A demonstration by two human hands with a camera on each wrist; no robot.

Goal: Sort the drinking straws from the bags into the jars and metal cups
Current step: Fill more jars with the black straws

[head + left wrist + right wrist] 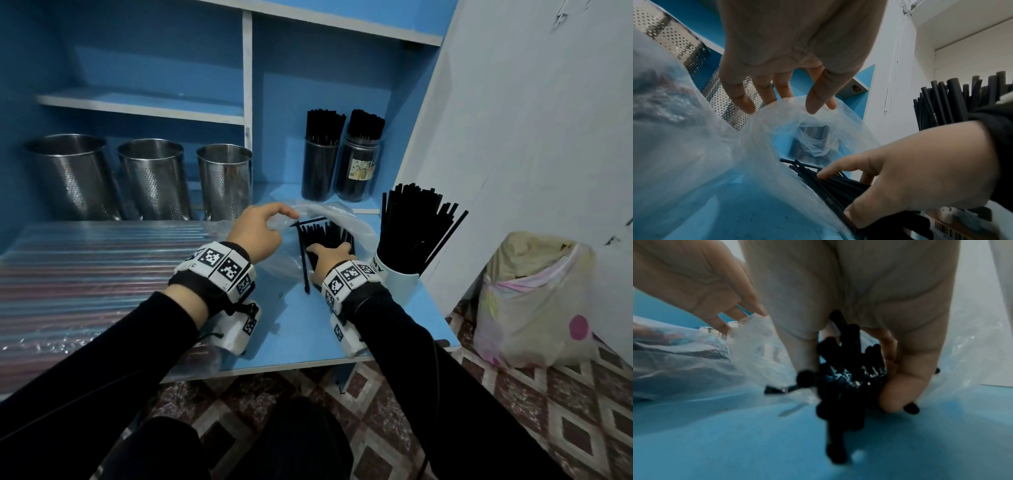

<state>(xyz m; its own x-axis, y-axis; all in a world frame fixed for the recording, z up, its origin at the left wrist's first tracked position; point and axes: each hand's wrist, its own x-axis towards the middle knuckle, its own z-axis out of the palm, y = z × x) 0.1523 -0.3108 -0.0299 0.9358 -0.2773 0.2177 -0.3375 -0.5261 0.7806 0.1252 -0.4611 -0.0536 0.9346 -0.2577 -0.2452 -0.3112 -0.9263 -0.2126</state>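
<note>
A loose bundle of thin black plastic drinking straws [325,236] is being gathered by the right hand [330,255], thumb on one side and fingers curled round the other, as is seen plainly from the right wrist view. The bundle lies on the blue shelf top [308,329], just inside the mouth of a clear, crumpled plastic bag [337,214]. That mouth is held up and open by the left hand [255,231], the film pinched between thumb and fingertips [748,105].

The straws are judged light, stiff lengthwise but smooth and apt to slide past one another; a hold round the middle of the bundle, firm yet not crushing, would seem safest. One straw [304,263] lies apart at the bundle's left and may be left behind. The bag is soft and will collapse if released.

Just right of the hand a white cup [399,277] stands, splayed full of black straws. Two clear jars [356,171], also filled, stand behind. Three perforated metal cups [154,178] stand at the left rear, above a large pack of coloured straws [85,274].
</note>
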